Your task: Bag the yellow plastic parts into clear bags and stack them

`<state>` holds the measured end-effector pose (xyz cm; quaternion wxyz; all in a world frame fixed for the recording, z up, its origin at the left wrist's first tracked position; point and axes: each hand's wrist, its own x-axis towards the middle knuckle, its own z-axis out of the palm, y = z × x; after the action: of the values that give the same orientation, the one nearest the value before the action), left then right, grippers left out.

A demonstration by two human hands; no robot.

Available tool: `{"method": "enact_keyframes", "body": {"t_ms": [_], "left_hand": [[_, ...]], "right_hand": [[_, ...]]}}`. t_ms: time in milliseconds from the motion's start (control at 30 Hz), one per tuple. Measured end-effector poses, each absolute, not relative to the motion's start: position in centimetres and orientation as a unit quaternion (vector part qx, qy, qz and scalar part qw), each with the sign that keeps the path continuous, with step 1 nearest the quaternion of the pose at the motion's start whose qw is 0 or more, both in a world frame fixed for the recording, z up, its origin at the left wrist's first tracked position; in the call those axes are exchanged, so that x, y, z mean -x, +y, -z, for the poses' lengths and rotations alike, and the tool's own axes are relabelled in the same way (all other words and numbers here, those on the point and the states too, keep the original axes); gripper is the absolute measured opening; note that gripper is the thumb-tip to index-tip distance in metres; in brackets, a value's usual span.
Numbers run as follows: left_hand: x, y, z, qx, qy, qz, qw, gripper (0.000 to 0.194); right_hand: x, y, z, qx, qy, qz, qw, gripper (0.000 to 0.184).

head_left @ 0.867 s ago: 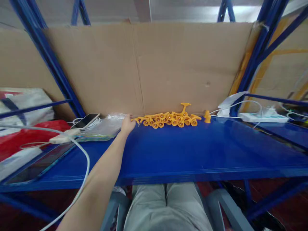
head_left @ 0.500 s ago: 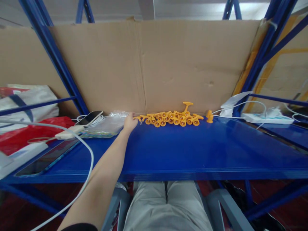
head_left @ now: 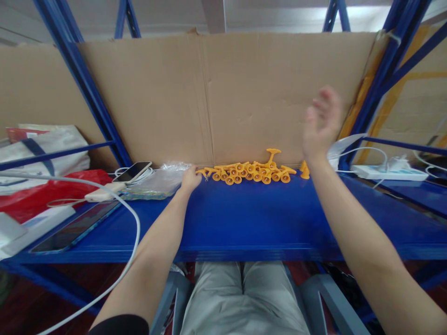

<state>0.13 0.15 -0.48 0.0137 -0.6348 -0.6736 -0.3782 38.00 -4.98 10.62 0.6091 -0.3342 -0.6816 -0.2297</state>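
Had left hand (head_left: 191, 179) at heaped yellow flared plastic pegs (head_left: 248, 176); couldn't tell grip. Held right hand (head_left: 320, 128) aloft, unclenched. Risked toppling pegs if bumped.

The little plastic pieces (head_left: 267, 179) are yellow-orange. The table (head_left: 265, 214) is blue (so are the posts (head_left: 84, 88)). One bag (head_left: 35, 195) is red; another bag (head_left: 68, 137) is white with a dark stripe (head_left: 35, 148).
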Motion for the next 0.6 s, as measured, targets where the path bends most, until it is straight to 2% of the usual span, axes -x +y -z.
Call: {"method": "enact_keyframes", "body": {"t_ms": [67, 233, 300, 467, 600], "left_hand": [[0.1, 0.5, 0.9, 0.651, -0.669, 0.358, 0.022, 0.04], [0.3, 1.5, 2.0, 0.701, -0.64, 0.312, 0.042, 0.046], [0.1, 1.7, 2.3, 0.718, -0.635, 0.282, 0.047, 0.047], [-0.1, 1.7, 2.4, 0.733, -0.65, 0.198, 0.036, 0.044], [-0.2, 1.6, 2.3, 0.739, -0.646, 0.191, 0.032, 0.045]], "right_hand": [[-37.4, -3.9, -7.7, 0.418, -0.655, 0.232, 0.585, 0.053], [-37.7, -1.9, -0.6, 0.55, -0.749, 0.168, 0.329, 0.059], [-38.0, -1.4, 0.6, 0.588, -0.749, 0.13, 0.274, 0.059], [-38.2, -0.3, 1.2, 0.592, -0.763, 0.064, 0.252, 0.063], [-38.8, 0.7, 1.8, 0.578, -0.773, 0.047, 0.26, 0.066]]}}
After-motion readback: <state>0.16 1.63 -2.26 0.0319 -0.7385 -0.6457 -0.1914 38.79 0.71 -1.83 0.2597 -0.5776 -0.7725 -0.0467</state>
